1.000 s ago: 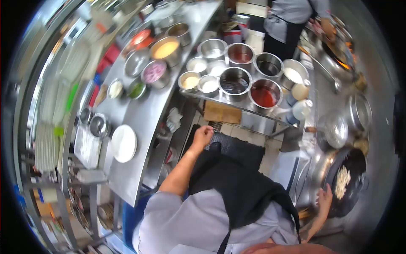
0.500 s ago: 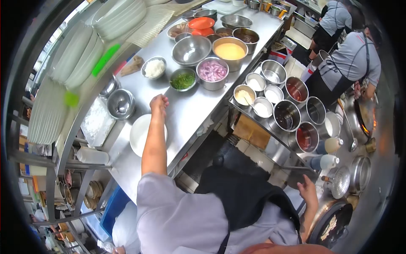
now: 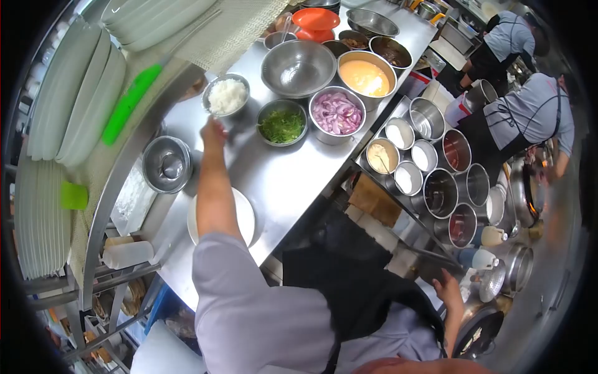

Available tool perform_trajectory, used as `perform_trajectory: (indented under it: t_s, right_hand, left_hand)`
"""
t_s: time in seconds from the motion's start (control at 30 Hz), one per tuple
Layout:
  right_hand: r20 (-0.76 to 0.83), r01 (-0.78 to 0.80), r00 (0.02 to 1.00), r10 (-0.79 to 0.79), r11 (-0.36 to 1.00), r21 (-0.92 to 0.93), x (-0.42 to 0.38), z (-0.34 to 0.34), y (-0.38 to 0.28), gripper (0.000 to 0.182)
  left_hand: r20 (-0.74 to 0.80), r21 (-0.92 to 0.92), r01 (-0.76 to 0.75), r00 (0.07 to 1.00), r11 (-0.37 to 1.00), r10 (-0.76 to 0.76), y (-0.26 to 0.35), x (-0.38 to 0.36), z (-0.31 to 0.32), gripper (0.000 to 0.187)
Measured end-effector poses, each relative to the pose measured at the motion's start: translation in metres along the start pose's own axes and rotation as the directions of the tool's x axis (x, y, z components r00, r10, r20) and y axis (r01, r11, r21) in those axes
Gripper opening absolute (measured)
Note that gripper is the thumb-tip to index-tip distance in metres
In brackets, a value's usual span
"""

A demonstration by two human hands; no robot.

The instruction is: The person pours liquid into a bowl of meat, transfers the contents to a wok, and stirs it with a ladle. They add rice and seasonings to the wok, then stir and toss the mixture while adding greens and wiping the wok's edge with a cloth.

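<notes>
So the left hand (image 3: 213, 132) is hanging over the steel counter (image 3: 293, 168), right at the lower rim of the bowl of white shreds (image 3: 240, 111). That bowl is sitting toward the counter's shelf-side edge. Fingers are bunching together, but they're blurring, so I can't tell if they're pinching anything or touching the rim.

The right hand (image 3: 447, 290) is hovering off the counter's aisle side, fingers loosely spreading and gripping nothing, near the dark wok (image 3: 491, 324).

The white plate (image 3: 247, 219) is lying near the counter's closest corner, with the left forearm crossing above it. Nested metal bowls (image 3: 167, 163) are sitting by the shelf-side edge. The bowl of chopped greens (image 3: 283, 143) is resting between the white shreds and the pot of sliced onions (image 3: 337, 138), which is standing close to the aisle-side edge. The pot of orange liquid (image 3: 381, 101) is standing just beyond the onions along that edge, and the wide metal bowl (image 3: 298, 68) is sitting behind the greens.

Two co-workers (image 3: 529, 115) are standing well apart, past the metal pots (image 3: 440, 193).
</notes>
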State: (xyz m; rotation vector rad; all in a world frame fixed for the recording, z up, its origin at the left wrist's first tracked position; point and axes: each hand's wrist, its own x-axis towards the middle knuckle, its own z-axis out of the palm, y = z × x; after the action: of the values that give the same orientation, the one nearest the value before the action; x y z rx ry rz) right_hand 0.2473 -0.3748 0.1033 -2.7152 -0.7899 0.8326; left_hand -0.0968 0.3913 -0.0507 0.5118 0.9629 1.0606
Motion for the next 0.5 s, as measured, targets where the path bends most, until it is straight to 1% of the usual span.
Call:
perform_trajectory:
  t_s: [0.03,0.1,0.13,0.17,0.2,0.27,0.3,0.33,0.37,0.43,0.47,0.5]
  right_hand:
    - [0.017,0.007,1.000,-0.007,1.000,-0.030,0.005,-0.006,-0.021,0.053]
    - [0.033,0.009,0.999,-0.007,0.998,-0.062,0.014,-0.010,-0.039,0.053]
    - [-0.001,0.074,0.997,-0.074,0.995,-0.067,0.018,-0.010,-0.042,0.052]
    - [-0.034,0.139,0.989,-0.142,0.988,-0.074,0.020,-0.010,-0.043,0.052]
    - [-0.030,0.139,0.989,-0.142,0.987,-0.076,0.022,-0.010,-0.043,0.052]
    - [-0.048,0.119,0.992,-0.119,0.993,0.004,0.027,-0.011,-0.042,0.052]
    - [-0.049,0.117,0.992,-0.117,0.993,0.006,0.025,-0.017,-0.056,0.052]
    - [-0.002,0.015,1.000,-0.015,1.000,-0.003,0.022,-0.025,-0.073,0.051]
    - [0.044,-0.087,0.995,0.088,0.996,-0.015,0.021,-0.030,-0.084,0.050]
    - [0.041,-0.105,0.994,0.105,0.994,0.005,0.021,-0.022,-0.073,0.050]
    - [0.040,-0.119,0.992,0.118,0.993,0.019,0.022,-0.016,-0.064,0.050]
    - [0.040,-0.119,0.992,0.118,0.993,0.023,0.025,-0.008,-0.052,0.050]
  left_hand:
    - [-0.154,0.096,0.032,0.988,0.995,-0.016,-0.010,-0.009,0.020,0.024]
    - [-0.196,0.075,0.135,0.973,0.988,-0.118,-0.021,-0.009,0.047,0.019]
    - [-0.197,0.073,0.139,0.973,0.988,-0.122,-0.022,-0.008,0.050,0.019]
    - [-0.195,0.081,0.113,0.976,0.990,-0.095,-0.023,-0.006,0.051,0.018]
    - [-0.194,0.091,0.086,0.979,0.992,-0.067,-0.023,-0.004,0.050,0.018]
    - [-0.226,0.116,0.072,0.973,0.991,-0.044,-0.012,-0.002,0.043,0.016]
    - [-0.253,0.142,0.060,0.967,0.988,-0.022,-0.007,0.003,0.035,0.015]
    - [-0.250,0.135,0.006,0.968,0.991,0.028,0.000,0.008,0.025,0.014]
    - [-0.292,0.132,-0.034,0.954,0.991,0.072,-0.002,0.033,0.001,0.026]
    - [-0.415,-0.013,-0.131,0.903,0.991,0.114,0.010,-0.003,0.018,0.026]
    - [-0.281,0.019,-0.054,0.958,0.998,0.057,0.001,-0.005,0.010,0.033]
    - [-0.142,0.060,0.019,0.990,0.998,-0.010,-0.004,-0.010,0.011,0.041]
